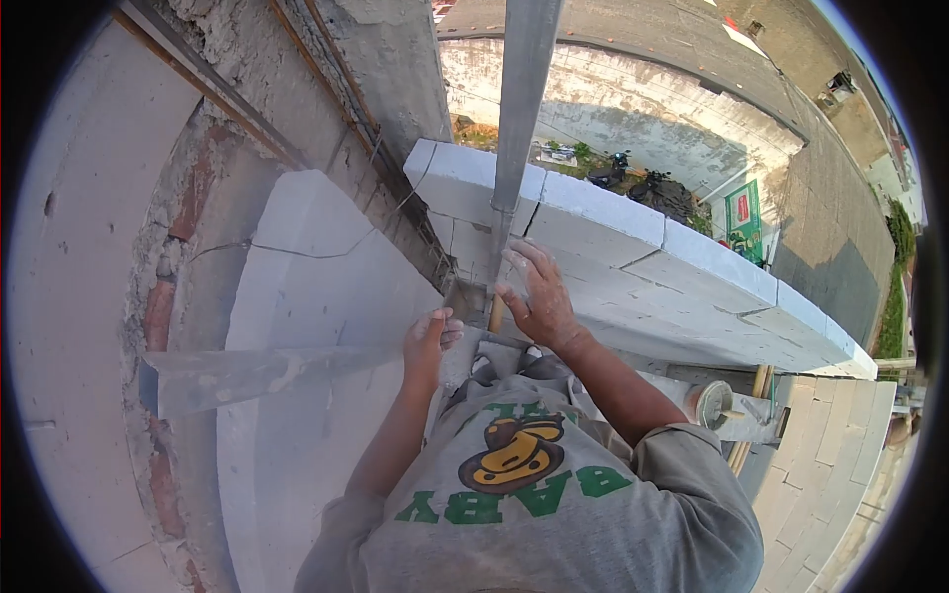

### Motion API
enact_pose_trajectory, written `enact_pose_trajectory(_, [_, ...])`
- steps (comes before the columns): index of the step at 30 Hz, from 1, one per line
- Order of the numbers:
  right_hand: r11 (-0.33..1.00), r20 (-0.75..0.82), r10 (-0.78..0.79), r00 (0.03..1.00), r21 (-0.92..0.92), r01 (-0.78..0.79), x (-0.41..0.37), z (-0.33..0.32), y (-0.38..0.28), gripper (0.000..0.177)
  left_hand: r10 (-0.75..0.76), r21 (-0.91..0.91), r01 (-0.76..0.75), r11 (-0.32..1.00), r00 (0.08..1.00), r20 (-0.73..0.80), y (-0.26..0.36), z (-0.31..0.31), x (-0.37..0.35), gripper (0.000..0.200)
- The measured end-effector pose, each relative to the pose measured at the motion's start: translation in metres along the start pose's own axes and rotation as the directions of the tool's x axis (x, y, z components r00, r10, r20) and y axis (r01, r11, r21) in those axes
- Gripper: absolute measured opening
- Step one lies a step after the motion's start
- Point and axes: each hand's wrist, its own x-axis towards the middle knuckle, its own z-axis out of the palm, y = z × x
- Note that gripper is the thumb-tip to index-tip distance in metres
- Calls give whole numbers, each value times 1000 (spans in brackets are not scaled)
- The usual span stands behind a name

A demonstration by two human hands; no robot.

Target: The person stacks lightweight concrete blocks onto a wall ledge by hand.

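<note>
Closest in, below both hands, hangs the front of a grey T-shirt [534, 494] with green lettering. The left hand [427, 341] is clenched on the near end of a flat grey metal bar [267, 374], which runs away from the palm to its outer side, lying across the face of a white block wall [316, 257]. The right hand [539, 296] sits just beyond the left, a little higher, fingers spread and unclenched, palm down. Its fingertips touch the foot of an upright metal bar [519, 99] standing at the corner where the walls meet (whether any finger hooks round it I cannot tell). Under and beyond that hand a second run of white blocks [643, 257] stretches off to its outer side. Below the right forearm sits a small round bucket [714, 400]. Far beyond the fingertips, well below, lie parked motorbikes [618, 163] and a green sign [743, 212].
</note>
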Motion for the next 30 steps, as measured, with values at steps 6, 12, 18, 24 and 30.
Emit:
enact_pose_trajectory(6, [469, 379, 871, 313, -450, -760, -247, -15, 142, 53, -97, 112, 97, 989, 995, -3, -12, 18, 20, 42])
enact_pose_trajectory(12, [124, 325, 944, -49, -491, -862, -380, -20, 166, 58, -162, 298, 122, 947, 981, 110, -27, 60, 35, 41])
enact_pose_trajectory(18, [122, 335, 942, 28, -263, -957, -361, -21, 162, 50, -166, 399, 55, 915, 954, 250, -35, 126, 45, 40])
enact_pose_trajectory(24, [132, 210, 971, 113, -80, -988, -329, -51, 135, 45, -276, 505, 33, 862, 867, 415, -61, 179, 53, 41])
enact_pose_trajectory(30, [16, 570, 819, 59, 80, -997, -362, 13, 37, 66, -449, 671, -49, 739, 708, 545, -68, 230, 60, 40])
